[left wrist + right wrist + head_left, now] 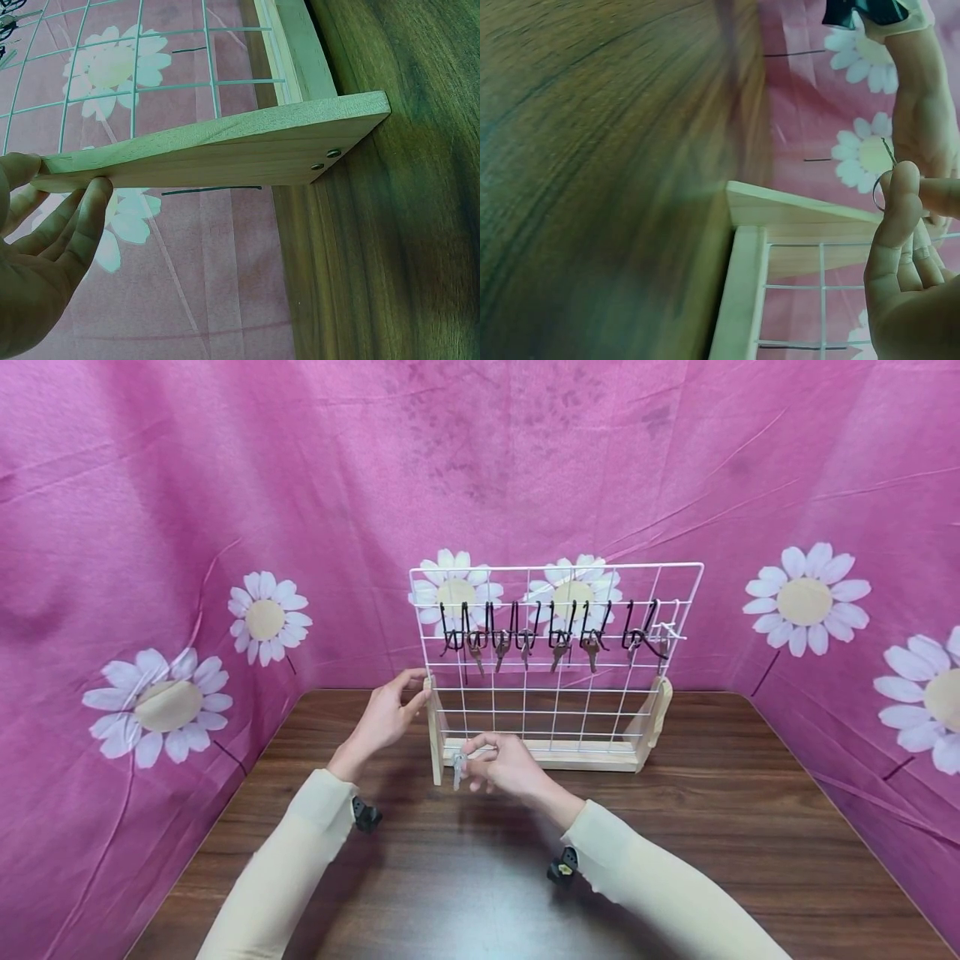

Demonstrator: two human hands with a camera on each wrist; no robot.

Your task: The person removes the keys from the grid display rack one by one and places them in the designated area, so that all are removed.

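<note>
A white wire grid rack point(553, 689) with wooden ends stands on the table. My left hand point(386, 714) holds the upper end of its left wooden side panel point(225, 150), thumb and fingers on opposite faces in the left wrist view. Low in front of the grid's left part, my right hand point(510, 768) pinches a silver key point(457, 772) between thumb and forefinger. The right wrist view shows its key ring point(877, 193) at the fingertips. Black hooks point(562, 635) line the grid, several with keys point(558, 656) hanging from them.
A white hook point(667, 631) sits at the grid's right end. The wooden base bar point(577, 756) runs along the rack's foot. Pink cloth point(360, 485) with daisies walls in the brown wood-grain table point(712, 827) at the back and sides.
</note>
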